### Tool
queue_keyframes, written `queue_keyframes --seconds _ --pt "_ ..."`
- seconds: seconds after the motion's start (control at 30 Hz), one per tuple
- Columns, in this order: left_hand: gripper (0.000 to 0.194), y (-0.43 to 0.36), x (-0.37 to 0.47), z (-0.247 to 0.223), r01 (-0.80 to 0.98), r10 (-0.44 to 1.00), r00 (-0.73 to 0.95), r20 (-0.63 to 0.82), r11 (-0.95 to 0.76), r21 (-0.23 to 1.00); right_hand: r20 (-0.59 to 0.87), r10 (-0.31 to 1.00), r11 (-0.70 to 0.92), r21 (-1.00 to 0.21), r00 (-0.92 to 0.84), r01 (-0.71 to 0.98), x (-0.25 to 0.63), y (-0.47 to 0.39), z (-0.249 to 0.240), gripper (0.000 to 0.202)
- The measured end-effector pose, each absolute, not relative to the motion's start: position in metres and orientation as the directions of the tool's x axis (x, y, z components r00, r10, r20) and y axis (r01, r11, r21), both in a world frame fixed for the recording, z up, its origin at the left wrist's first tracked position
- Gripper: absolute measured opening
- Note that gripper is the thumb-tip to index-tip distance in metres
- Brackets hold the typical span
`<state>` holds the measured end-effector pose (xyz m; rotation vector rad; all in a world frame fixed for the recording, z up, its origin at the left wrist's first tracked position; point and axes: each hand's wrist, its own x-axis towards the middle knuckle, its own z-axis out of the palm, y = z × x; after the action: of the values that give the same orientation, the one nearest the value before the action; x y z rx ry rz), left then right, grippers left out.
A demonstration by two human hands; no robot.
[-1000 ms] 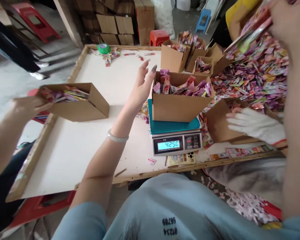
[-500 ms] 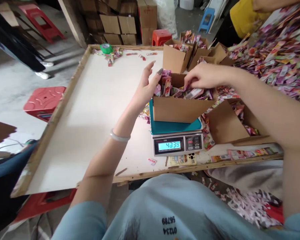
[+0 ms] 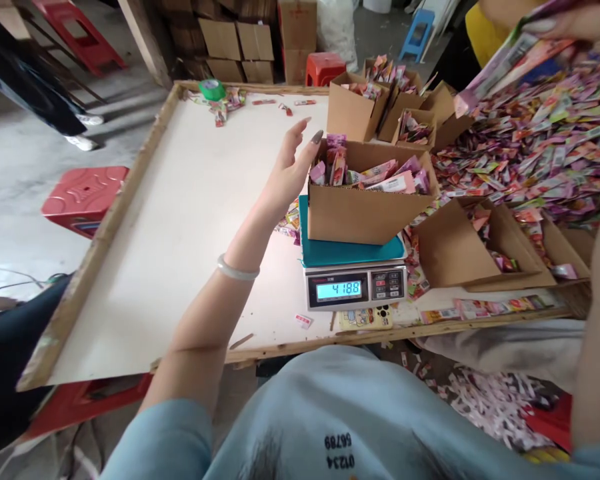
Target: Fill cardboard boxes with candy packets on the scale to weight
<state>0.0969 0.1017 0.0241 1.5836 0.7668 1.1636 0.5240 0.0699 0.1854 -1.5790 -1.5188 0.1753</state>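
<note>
"Where's the box?"

"My open-topped, brown cardboard box (image 3: 357, 217) stands on the teal pan of a silver-grey digital scale (image 3: 355, 271), probably so the pan takes its weight. Glossy pink and purple plastic sachets (image 3: 380, 177) fill it nearly to the rim, some standing at the left end, others lying flat."

"And your left hand?"

"My left hand (image 3: 293, 167) is unclenched and grips nothing, fingers spread beside the box's left end. I suppose it's there to guard that side. I can't tell if the thumb touches the cardboard."

"The right one?"

"Up at the top corner, partly cut off. My right hand (image 3: 583, 25) pinches a few long pink-and-purple plastic sticks (image 3: 500, 70), clear of the box and slanting down, likely because I have them by one end only."

"Why does the scale face you?"

"So I can read the lit blue display (image 3: 339, 291), I'd say. A yellow patterned phone-like object (image 3: 365, 319) lies at its front edge, partly hidden."

"Further out?"

"A loose heap of sachets (image 3: 540, 153) covers the right side, with more brown boxes (image 3: 450, 247) in front, handy to it. The white, wood-edged table (image 3: 180, 200) stretches left, a green tape roll (image 3: 212, 89) at its far corner."
</note>
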Motion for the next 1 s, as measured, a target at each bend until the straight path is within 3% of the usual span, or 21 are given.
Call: queue_keyframes --seconds 0.07,0.13,0.27,0.33,0.4,0.47,0.57,0.63,0.83,1.0 --pt "0.06 0.103 0.098 0.022 -0.073 0.889 0.334 0.314 -0.307 0.949 0.459 0.848 0.05 -0.568 0.266 0.822 0.53 0.064 0.18 0.053" --pt "0.057 0.104 0.102 0.02 -0.086 0.888 0.331 0.319 -0.309 0.947 0.46 0.841 0.017 -0.549 0.285 0.836 0.528 0.055 0.175 0.059" --pt "0.059 0.103 0.105 0.019 -0.066 0.882 0.335 0.333 -0.331 0.942 0.44 0.818 -0.086 -0.544 0.371 0.835 0.522 0.045 0.172 0.047" --pt "0.063 0.1 0.102 0.019 -0.045 0.88 0.342 0.329 -0.335 0.941 0.429 0.814 -0.218 -0.399 0.392 0.891 0.518 0.043 0.17 0.049" --pt "0.066 0.096 0.096 0.016 -0.037 0.886 0.338 0.317 -0.324 0.945 0.419 0.843 -0.26 -0.228 0.336 0.938 0.511 0.042 0.163 0.065" --pt "0.069 0.091 0.089 0.01 -0.032 0.902 0.325 0.285 -0.291 0.956 0.38 0.885 -0.162 -0.291 0.269 0.943 0.499 0.042 0.149 0.072" --pt "0.077 0.085 0.079 -0.002 0.016 0.939 0.288 0.187 -0.2 0.98 0.329 0.933 0.09 -0.602 0.143 0.794 0.475 0.04 0.127 0.037" --pt "0.082 0.083 0.076 -0.008 0.044 0.954 0.265 0.139 -0.156 0.987 0.308 0.951 0.21 -0.648 0.0 0.732 0.46 0.039 0.122 0.025" --pt "0.074 0.08 0.075 -0.002 0.033 0.945 0.266 0.192 -0.208 0.978 0.079 0.936 0.333 -0.52 -0.344 0.787 0.43 0.042 0.15 0.042" --pt "0.072 0.073 0.081 0.011 0.018 0.929 0.283 0.237 -0.252 0.967 -0.156 0.896 0.363 -0.283 -0.416 0.888 0.416 0.034 0.148 0.065"
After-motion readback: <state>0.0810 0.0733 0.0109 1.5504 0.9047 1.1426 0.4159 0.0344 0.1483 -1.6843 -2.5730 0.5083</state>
